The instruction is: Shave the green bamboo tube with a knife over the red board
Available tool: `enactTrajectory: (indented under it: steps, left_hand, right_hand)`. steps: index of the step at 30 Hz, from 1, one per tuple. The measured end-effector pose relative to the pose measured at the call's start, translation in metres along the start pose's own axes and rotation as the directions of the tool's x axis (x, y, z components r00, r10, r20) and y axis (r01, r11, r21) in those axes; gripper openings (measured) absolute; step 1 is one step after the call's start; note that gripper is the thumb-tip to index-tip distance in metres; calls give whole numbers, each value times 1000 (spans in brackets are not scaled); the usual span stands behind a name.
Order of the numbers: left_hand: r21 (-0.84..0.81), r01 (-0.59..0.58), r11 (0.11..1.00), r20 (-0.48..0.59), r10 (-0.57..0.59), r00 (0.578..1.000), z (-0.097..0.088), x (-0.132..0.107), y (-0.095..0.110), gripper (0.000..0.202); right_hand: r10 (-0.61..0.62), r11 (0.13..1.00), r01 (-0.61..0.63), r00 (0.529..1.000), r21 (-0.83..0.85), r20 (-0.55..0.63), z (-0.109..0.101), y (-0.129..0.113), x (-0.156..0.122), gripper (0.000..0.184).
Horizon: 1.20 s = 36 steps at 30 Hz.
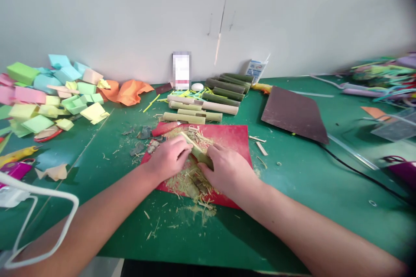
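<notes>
A short bamboo tube [204,158] is held at a slant between my two hands, its pale cut side facing up. My right hand [229,169] wraps around the near end, thumb along the side. At the far end, my left hand [170,156] is closed against the tube with curled fingers; whether a small tool is also inside it is hidden. Under both hands lies a red sheet [232,138] strewn with bamboo shavings [185,184] and dust. A red elongated object [167,128] rests on the sheet's far left edge.
Behind the sheet lie notched pale bamboo tubes [183,117] and green ones [229,88]. A dark brown board [294,114] is at right, a cable beside it. Folded coloured papers [42,95] pile up at left, near a white curved frame [73,212]. Coloured strips [380,73] heap at far right.
</notes>
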<state>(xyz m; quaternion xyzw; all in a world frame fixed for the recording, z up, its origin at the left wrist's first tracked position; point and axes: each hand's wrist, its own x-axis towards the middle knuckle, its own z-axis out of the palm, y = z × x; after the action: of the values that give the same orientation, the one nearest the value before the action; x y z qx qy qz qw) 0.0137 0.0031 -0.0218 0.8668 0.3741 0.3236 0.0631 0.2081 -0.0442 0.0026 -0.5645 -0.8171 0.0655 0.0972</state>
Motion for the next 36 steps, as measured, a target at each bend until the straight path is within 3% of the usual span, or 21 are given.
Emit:
enactTrajectory:
  steps: [4,7,11,13,16,18,21,31,36]
  left_hand:
    - [12,17,1000,-75,-16,997,2,0,3,20]
    - [-20,7,1000,16,-7,1000,3,-1,0,18]
    - [-30,142,989,-149,-145,978,0,1,-14,17]
    - [-153,292,944,-165,-316,934,-2,3,-18,15]
    - [-462,475,748,-100,-577,811,-4,5,-16,20]
    - [-618,496,610,-45,-657,752,-5,5,-12,22]
    - [-704,497,508,7,-695,719,-6,6,-9,21]
    - [-678,513,526,51,-663,747,-5,4,-10,20]
    - [-508,500,702,-52,-604,795,-4,3,-13,16]
  right_hand:
    - [-4,1000,4,1000,-11,-13,1,0,0,14]
    - [-15,1000,15,1000,-18,-20,1,0,0,13]
    - [6,1000,-6,1000,-9,-10,0,0,1,16]
    - [6,1000,-7,1000,-7,-7,-1,0,1,16]
    - [9,1000,-9,1000,-4,3,-1,1,1,16]
    - [7,1000,-7,1000,-1,1,-1,1,1,16]
    - [10,1000,-10,1000,-7,-4,-1,2,1,17]
    - [33,999,-33,999,-34,-5,-1,2,2,19]
    - [29,999,-29,1000,-32,1,-1,2,1,18]
